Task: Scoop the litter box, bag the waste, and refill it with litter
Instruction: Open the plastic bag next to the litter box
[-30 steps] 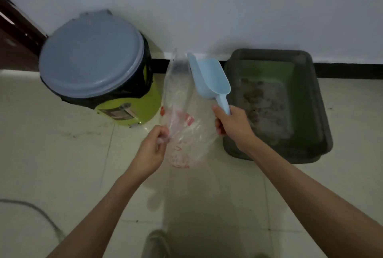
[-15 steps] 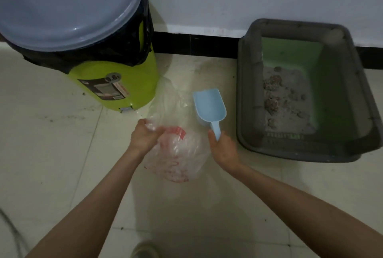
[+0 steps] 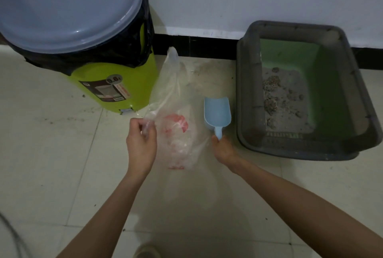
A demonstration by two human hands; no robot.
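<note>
1. Left hand: I log it at about 9 o'clock of the plastic bag, fingers curled, pinching a gathered edge of the bag's film between thumb and fingertips.
2. Right hand: at 3 o'clock of the bag, fingers wrapped round the handle of the scoop; I also read the bag's right edge as running into this grip, though I cannot tell whether it is pinched there.
3. Plastic bag: clear film with red print, stretched between the two hands; one loose corner stands up toward 12 o'clock, beside the bin.
4. Scoop: pale blue, bowl pointing to 12 o'clock from the right hand, open face toward me; I see nothing in it. It sits between the bag and the litter box, apart from the box.
5. Litter box: dark grey rim over a green inner tray, on the floor at 2 o'clock of the right hand, back edge near the wall. Grey litter with darker clumps lies in the left half of the tray; the green base shows bare on the right.
6. Bin: lime green body, black liner folded over the top, grey-blue lid closed; at 11 o'clock of the left hand, a printed label on its front.
7. Floor: pale tiles with scattered dark specks; black skirting under a white wall at 12 o'clock.
</note>
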